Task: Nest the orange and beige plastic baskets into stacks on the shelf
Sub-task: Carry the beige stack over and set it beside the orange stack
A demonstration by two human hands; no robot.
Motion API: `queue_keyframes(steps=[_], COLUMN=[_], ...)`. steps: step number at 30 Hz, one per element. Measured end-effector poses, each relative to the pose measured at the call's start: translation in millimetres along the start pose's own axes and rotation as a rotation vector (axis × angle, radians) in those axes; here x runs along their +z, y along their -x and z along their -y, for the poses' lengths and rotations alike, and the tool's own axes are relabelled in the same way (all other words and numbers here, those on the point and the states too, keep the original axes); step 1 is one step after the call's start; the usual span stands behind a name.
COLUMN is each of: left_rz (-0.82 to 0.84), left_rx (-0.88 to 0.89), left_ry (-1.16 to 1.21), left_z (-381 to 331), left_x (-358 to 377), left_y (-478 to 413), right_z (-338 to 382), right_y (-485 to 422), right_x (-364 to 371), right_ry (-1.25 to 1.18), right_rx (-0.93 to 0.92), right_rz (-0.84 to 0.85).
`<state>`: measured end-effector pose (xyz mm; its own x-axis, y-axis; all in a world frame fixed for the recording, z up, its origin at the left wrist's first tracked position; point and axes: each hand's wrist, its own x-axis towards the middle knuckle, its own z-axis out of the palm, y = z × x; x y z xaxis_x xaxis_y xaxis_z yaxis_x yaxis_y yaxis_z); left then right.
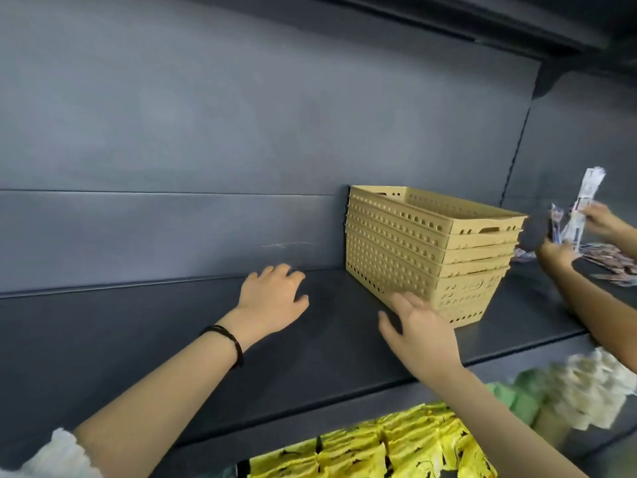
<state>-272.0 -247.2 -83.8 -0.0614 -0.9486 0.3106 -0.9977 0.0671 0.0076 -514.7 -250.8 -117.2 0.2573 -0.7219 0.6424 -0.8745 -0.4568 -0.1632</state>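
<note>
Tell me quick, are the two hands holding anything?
Left hand: open, over the shelf, holding nothing.
Right hand: open, right by the beige baskets, holding nothing.

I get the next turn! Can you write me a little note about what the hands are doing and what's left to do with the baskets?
Left hand: open, empty, over the bare shelf.
Right hand: open, empty, fingers at the lower front corner of the beige basket stack; I cannot tell if they touch it.
Done: several beige baskets sit nested in one stack against the back wall.
Left: no orange baskets are in view, so their stack is not made here yet.
Another person's hands handle packets on the right.
</note>
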Motion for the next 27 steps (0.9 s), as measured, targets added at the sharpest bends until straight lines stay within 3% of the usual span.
queue_keyframes(steps=[6,11,18,23,27], left_rz=[-0.012,-0.036,-0.146,-0.163,-0.256], left_rx=[-0.111,-0.129,-0.020,-0.022,-0.099], left_ry=[0.372,0.912,0.975,1.160,1.256], left_z=[-93,-151,-193,-198,-191], left_x=[11,9,10,14,11], left_y=[1,-8,-24,-30,-25], right_z=[-54,-104,-139,-132,-131], right_y=[4,0,-12,-14,-7], right_x=[-32,-39,-24,-18,-21], right_ry=[-0.220,-0.408,-0.616,-0.654,-0.814], right_rx=[-0.090,0.136,0.211,0.248,0.144], right_rz=[-0.275,-0.383,-0.178,-0.290,-0.340])
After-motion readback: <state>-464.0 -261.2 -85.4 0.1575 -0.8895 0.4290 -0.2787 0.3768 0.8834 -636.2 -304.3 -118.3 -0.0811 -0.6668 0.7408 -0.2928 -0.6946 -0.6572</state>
